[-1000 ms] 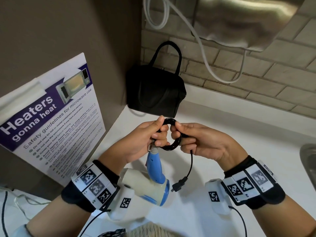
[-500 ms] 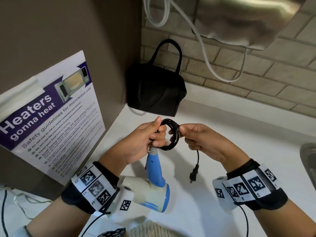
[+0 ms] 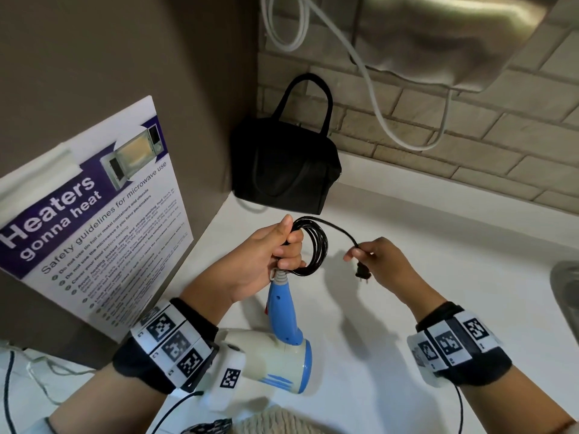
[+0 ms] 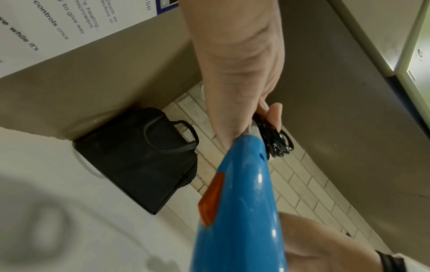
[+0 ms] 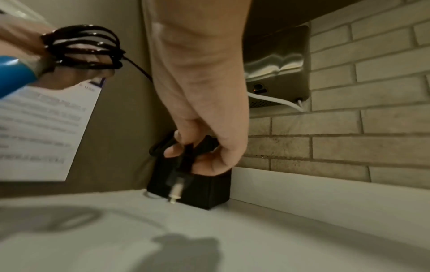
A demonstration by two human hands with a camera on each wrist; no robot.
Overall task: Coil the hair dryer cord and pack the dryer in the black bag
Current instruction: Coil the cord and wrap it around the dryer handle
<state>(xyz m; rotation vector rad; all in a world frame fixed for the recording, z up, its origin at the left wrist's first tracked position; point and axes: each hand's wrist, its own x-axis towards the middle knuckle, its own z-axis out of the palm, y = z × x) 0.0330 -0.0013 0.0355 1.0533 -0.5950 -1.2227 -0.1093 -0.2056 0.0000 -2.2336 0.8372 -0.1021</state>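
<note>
The blue and cream hair dryer (image 3: pixel 282 349) hangs by its blue handle (image 4: pixel 242 202) below my left hand (image 3: pixel 266 258). That hand grips the coiled black cord (image 3: pixel 316 245) at the top of the handle; the loops (image 4: pixel 277 141) also show beside the thumb in the left wrist view. My right hand (image 3: pixel 376 261) pinches the cord's free end just above the plug (image 3: pixel 362 273), whose prongs (image 5: pixel 174 191) point down. A short stretch of cord runs between the coil (image 5: pixel 88 47) and that hand. The black bag (image 3: pixel 282 170) stands in the corner behind both hands, handles up.
A microwave safety poster (image 3: pixel 87 220) leans on the brown wall at left. A steel wall unit (image 3: pixel 438 39) with a white cable (image 3: pixel 369 86) hangs on the brick wall. The white counter (image 3: pixel 438 277) runs right toward a sink edge (image 3: pixel 567 296).
My right hand let go of the coil and slid right along the cord to its plug end, drawing the last stretch out. The left hand kept the coil and dryer.
</note>
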